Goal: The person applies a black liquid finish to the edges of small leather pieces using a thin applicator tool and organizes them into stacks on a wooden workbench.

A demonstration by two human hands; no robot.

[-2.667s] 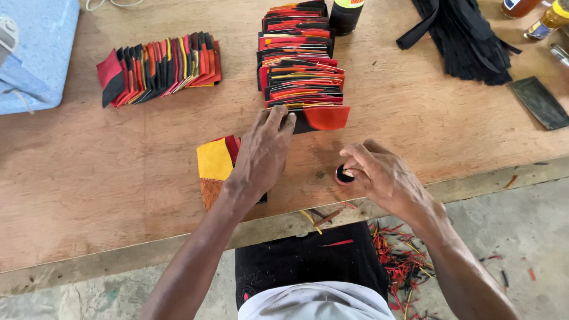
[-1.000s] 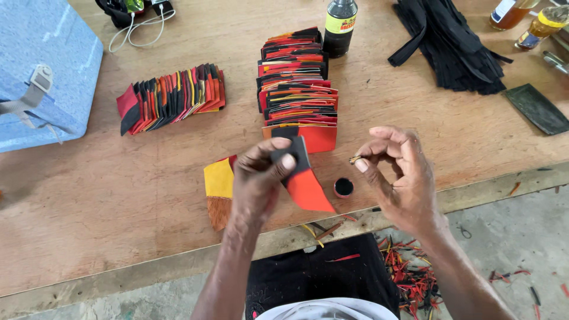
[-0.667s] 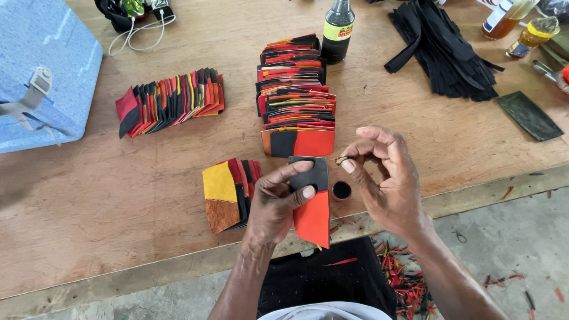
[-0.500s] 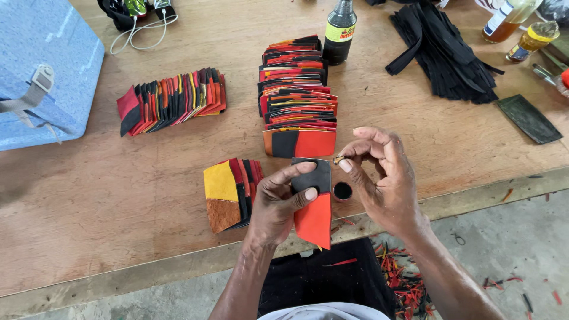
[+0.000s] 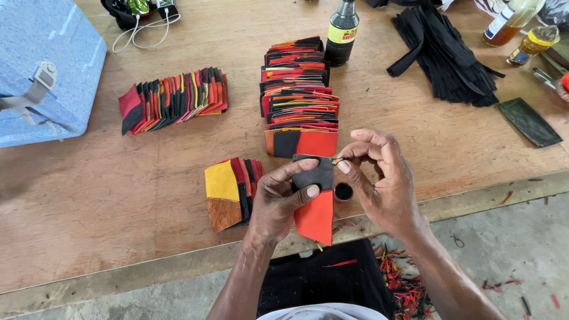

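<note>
black and orange leather, sewn into one flat folded piece (image 5: 313, 201), now sits lifted off the wooden worktable (image 5: 89, 201) in the left hand (image 5: 278, 201). the thumb lies across its black upper half, the other fingers are curled behind, and the orange half hangs down below the palm. 2.7 seconds ago that hand was flat on the table, reaching toward the near end of the long row of similar leather pieces (image 5: 299, 89). a second ago the piece was already up, and it has since been turned and drawn in closer to the body, so it stands almost upright between the two hands.

the right hand (image 5: 382, 184) was low beside the small round black pot (image 5: 343, 192) at first. it has risen, and its thumb and forefinger are pinched on a tiny pale object (image 5: 338, 160) that touches the top right corner of the piece; what that object is cannot be told. the other fingers are spread loosely. the pot stands just under this hand, near the table edge.

to the left of the left fingers lies a short stack of patchwork pieces with a yellow and tan one on top (image 5: 228, 192), which has not moved. judging from this, picking up is done and close work at the corner of the piece is in hand.
</note>
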